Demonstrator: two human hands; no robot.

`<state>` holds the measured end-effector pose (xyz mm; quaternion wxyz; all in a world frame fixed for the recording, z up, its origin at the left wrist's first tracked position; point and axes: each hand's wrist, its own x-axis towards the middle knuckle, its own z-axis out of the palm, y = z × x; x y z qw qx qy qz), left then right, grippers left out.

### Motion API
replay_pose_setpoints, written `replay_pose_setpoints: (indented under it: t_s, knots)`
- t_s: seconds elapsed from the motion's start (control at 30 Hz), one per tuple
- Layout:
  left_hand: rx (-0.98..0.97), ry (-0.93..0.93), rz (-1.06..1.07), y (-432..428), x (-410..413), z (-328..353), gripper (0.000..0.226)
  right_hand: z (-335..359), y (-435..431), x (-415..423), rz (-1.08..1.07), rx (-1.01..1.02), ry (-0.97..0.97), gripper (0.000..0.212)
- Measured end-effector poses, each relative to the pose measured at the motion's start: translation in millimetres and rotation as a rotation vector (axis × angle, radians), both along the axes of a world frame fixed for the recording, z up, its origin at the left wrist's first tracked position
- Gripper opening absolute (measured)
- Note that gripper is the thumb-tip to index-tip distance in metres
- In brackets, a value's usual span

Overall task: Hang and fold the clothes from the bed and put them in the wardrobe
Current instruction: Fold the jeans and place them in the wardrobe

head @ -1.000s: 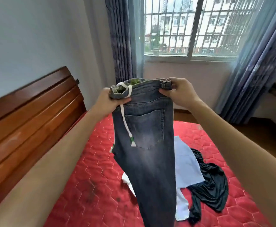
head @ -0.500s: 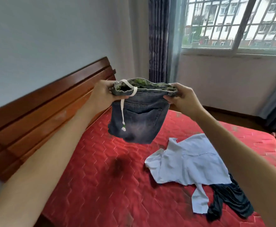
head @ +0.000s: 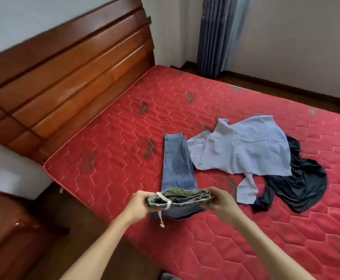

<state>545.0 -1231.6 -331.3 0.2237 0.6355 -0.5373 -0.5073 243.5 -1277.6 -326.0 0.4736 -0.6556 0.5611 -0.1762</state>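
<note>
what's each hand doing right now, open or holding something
Left hand: grips the waistband of the jeans at its left end.
Right hand: grips the same waistband at its right end.

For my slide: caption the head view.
Both hands, left and right, lay jeans on the red mattress.

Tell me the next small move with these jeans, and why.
Probably lower the waistband onto the mattress and smooth it flat. The left hand and right hand both grip the jeans at the waistband, lifted, while the legs already lie stretched across the bed beside the light blue shirt. Laid flat, they look ready to fold.
</note>
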Motion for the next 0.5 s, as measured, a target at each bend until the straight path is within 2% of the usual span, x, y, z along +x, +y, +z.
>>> replay_pose_setpoints:
  t_s: [0.17,0.3,0.4,0.5]
  knots:
    - [0.155,0.046,0.079,3.2,-2.7,-112.6,0.038,-102.3,4.9,-1.1,-0.037,0.18,0.069,0.029]
    - [0.205,0.088,0.217,-38.8,-5.6,-191.9,0.032,-176.8,-34.8,14.4,-0.13,0.27,0.115,0.022]
    - [0.223,0.109,0.287,-76.0,-4.0,-256.2,0.038,-238.3,-68.2,29.3,-0.214,0.323,0.131,0.019]
    - [0.272,0.073,0.368,-100.8,-12.1,-313.8,0.029,-295.4,-90.4,41.1,-0.255,0.36,0.207,0.018]
